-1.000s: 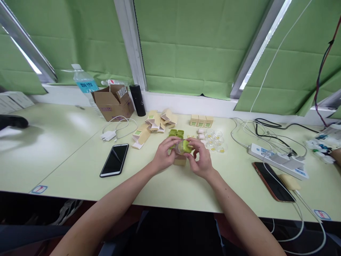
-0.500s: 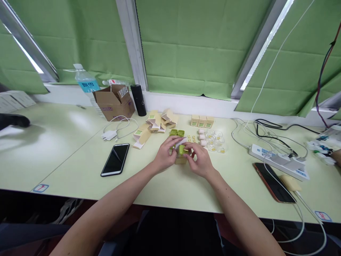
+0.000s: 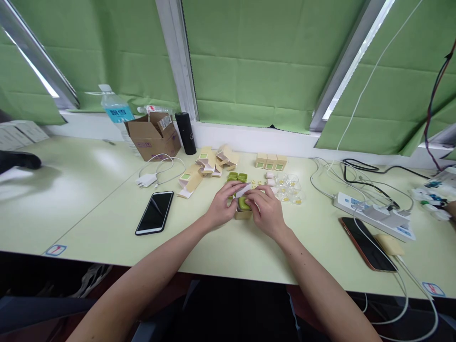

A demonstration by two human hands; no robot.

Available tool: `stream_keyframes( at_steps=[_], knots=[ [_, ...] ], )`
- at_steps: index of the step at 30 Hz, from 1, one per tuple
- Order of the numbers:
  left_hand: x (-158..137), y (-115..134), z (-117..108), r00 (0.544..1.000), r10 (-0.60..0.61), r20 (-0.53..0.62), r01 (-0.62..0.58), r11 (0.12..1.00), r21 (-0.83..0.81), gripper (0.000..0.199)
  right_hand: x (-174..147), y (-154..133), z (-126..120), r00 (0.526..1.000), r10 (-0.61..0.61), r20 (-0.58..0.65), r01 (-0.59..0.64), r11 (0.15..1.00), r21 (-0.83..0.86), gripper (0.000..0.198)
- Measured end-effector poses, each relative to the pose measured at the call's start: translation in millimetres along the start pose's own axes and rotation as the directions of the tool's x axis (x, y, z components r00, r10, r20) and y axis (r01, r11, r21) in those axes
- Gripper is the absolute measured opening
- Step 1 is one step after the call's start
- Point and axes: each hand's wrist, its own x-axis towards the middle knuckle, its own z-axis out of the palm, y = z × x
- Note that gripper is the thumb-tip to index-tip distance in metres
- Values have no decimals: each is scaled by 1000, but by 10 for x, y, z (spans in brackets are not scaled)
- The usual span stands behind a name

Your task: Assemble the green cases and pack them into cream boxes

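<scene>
In the head view, a small cardboard box stands upright between my hands, its pale flap raised at the back. A green rounded case sits in the box's opening. My left hand is closed on the box's left side and flap. My right hand pinches the green case from the right. Behind my hands are several green square cups and tiny yellow pieces, partly covered by my fingers. Pink-white pieces and clear domed cups lie to the right.
Unfolded small boxes lie behind left, and closed ones stand in a row at the back. A phone is left; a second phone and a power strip with cables are right. A brown carton stands back left.
The green case has gone lower, down into the opening of the small box. My right hand has moved down with it, its fingers now closer together. My left hand stays in place.
</scene>
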Motion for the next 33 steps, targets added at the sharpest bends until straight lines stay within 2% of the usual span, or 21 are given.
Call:
stream_keyframes(
  at_steps=[4,9,15,17,20,24,27,31,33],
  knots=[
    [1,7,2,1000,-14,15,15,999,-29,50,-6,-15,35,999,44,25,-43,999,-12,19],
    [2,16,-5,999,-45,23,46,998,-36,49,-28,-26,65,995,101,1,-101,995,-2,21],
    [0,-14,-12,998,-55,19,57,995,-78,46,-27,-14,71,985,172,-5,-170,980,101,19],
    [4,-27,-16,998,-57,16,58,993,-98,43,-4,1,30,968,243,-62,-230,959,169,19],
    [13,-33,-25,997,-75,20,77,990,-120,39,32,39,-32,910,393,-134,-344,894,289,17],
    [21,-13,-33,997,-80,22,82,990,-112,36,35,91,-12,828,551,-101,-471,782,408,11],
    [17,5,-29,997,-74,8,74,994,-82,31,12,108,57,815,578,-39,-503,740,447,16],
    [11,-5,-6,995,-85,-60,84,996,-15,18,-9,110,118,817,576,3,-517,731,446,23],
    [9,-21,9,992,-89,-92,88,996,-10,18,-14,111,133,815,579,17,-527,729,437,25]
  ],
)
